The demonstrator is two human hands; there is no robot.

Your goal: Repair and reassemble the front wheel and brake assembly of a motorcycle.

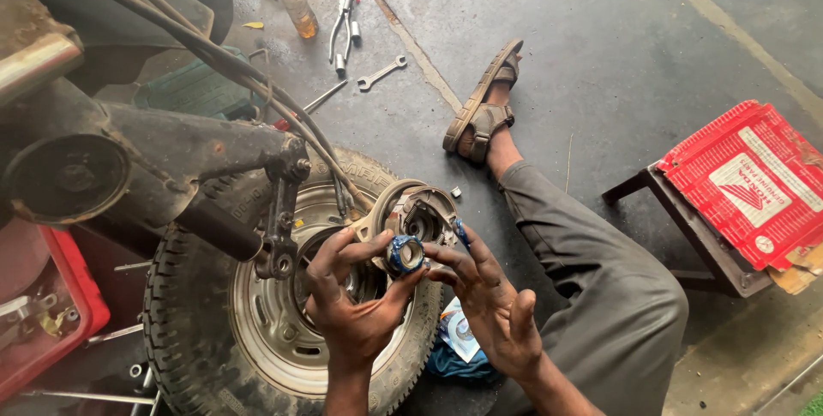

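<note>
1. The small round part [405,255], a blue-smeared ring with a pale metal centre, sits between your two sets of fingertips, just in front of the brake plate [417,215] and above the wheel hub.
2. Its axis points roughly toward your face; the open bore faces up at you, the round face lying across your fingertips.
3. Your left hand [356,296] is the nearer one: thumb and forefinger curl around the part's left and lower edge, closed on it, the other fingers spread loosely over the hub opening.
4. Your right hand [484,296] stands just to the right of the part, fingers half open and fanned; its fingertips reach the part's right edge, but whether they grip or merely touch cannot be told.
5. Appearance: the blue coating looks like grease, uneven and wet; traces of the same blue show on your right fingertips.
6. Beyond your fingers, the brake plate shows curved shoes and a spring, held by cables [257,82] running up left.
7. Under both hands lies the tyre [176,296] with its silver rim, flat on the floor.
8. Below your right palm lies a blue cloth [454,365] with a small packet.
9. Further off: spanners [381,71] on the concrete, a red stool [741,185] to the right.
</note>
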